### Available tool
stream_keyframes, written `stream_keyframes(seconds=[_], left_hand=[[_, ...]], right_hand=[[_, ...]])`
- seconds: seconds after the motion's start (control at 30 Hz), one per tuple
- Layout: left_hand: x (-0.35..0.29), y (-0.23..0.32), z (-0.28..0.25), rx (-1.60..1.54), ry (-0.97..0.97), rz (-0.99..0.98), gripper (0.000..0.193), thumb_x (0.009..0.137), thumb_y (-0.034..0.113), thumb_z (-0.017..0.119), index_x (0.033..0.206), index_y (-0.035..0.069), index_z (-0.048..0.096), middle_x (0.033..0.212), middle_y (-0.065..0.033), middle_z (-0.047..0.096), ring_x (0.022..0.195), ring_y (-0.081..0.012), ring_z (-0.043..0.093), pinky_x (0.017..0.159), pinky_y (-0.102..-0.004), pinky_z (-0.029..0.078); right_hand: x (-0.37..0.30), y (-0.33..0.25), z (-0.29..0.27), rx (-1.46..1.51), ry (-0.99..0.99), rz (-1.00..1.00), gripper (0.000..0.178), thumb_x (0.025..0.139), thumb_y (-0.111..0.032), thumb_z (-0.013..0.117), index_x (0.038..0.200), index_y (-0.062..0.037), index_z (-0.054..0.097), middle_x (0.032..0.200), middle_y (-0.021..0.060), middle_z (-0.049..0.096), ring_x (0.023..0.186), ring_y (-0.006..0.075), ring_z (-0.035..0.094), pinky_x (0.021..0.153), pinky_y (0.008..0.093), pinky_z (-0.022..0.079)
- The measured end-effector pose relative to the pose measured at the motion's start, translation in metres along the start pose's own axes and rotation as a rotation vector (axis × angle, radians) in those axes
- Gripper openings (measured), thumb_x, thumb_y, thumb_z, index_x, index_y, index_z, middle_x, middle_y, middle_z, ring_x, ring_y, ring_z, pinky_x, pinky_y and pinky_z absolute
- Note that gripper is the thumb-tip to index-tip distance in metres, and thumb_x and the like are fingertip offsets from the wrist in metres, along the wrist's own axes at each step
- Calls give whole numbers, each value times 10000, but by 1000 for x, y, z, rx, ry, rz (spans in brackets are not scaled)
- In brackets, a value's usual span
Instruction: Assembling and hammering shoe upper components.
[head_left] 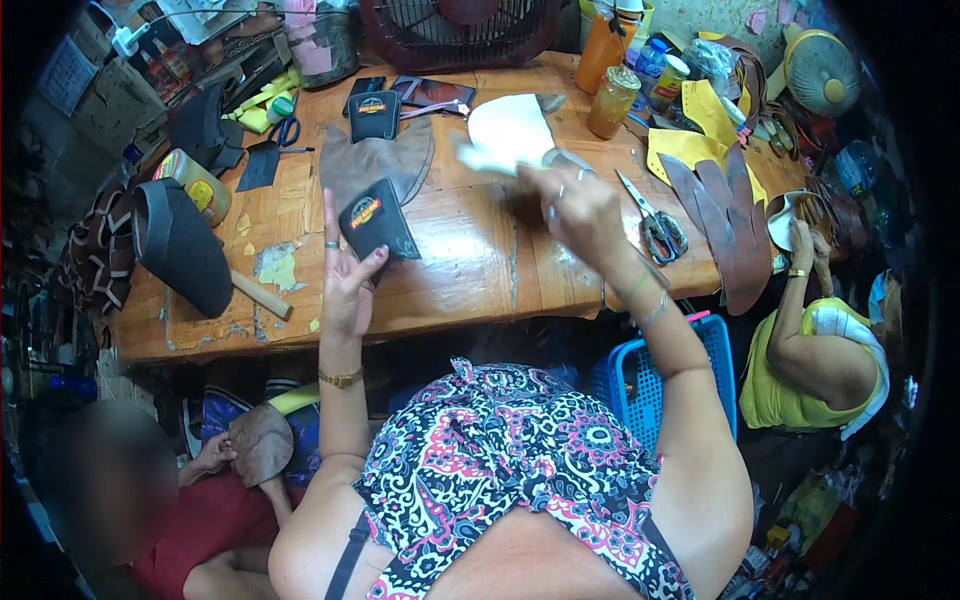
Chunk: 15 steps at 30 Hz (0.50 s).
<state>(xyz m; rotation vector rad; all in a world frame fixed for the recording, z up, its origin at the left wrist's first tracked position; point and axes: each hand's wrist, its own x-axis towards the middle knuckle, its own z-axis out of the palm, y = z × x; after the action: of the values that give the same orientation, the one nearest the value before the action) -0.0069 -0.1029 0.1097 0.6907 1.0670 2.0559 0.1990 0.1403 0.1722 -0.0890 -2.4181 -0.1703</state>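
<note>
My left hand [350, 285] holds a small black leather piece [372, 222] with a coloured emblem, pinched at its lower part under the thumb. The index finger points upward beside it. My right hand [585, 212] is closed, fingers bent together, around a pale whitish thing [487, 160] smeared by motion; its kind cannot be made out. Just beyond it a white sheet-like piece [512, 120] lies on the table. Past my left hand is a brown leather piece [350, 165] with a curved edge, and a similar black emblem piece [374, 118] rests at its far end.
On the wooden table [450, 300], scissors [662, 235] and brown leather strips [735, 240] lie to the right, a wooden-handled tool [262, 296] to the left. Jars [612, 105] and a fan [460, 30] stand behind. A blue basket [640, 390] is below. Co-workers sit on both sides, handling leather pieces.
</note>
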Motion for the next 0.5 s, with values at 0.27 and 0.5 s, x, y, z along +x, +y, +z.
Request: stream_keyframes(seconds=[0.27,0.5], left_hand=[[9,-18,-5,-137,-86,-68,430,976,-47,573,1401,12,588,1305,-132,662,1128,-220,689,964,-425,613],[18,-24,15,-153,-147,-69,470,1000,-10,554,1467,45,531,1404,-133,602,1190,-233,665,983,-455,597]], right_hand=[[-66,-56,-23,135,-620,196,589,710,-146,739,1286,-66,641,999,126,612,963,298,620,815,430,469],[-38,-76,35,-57,-515,234,969,698,-561,834,1476,-96,492,1274,245,539,1190,431,553,915,516,453]])
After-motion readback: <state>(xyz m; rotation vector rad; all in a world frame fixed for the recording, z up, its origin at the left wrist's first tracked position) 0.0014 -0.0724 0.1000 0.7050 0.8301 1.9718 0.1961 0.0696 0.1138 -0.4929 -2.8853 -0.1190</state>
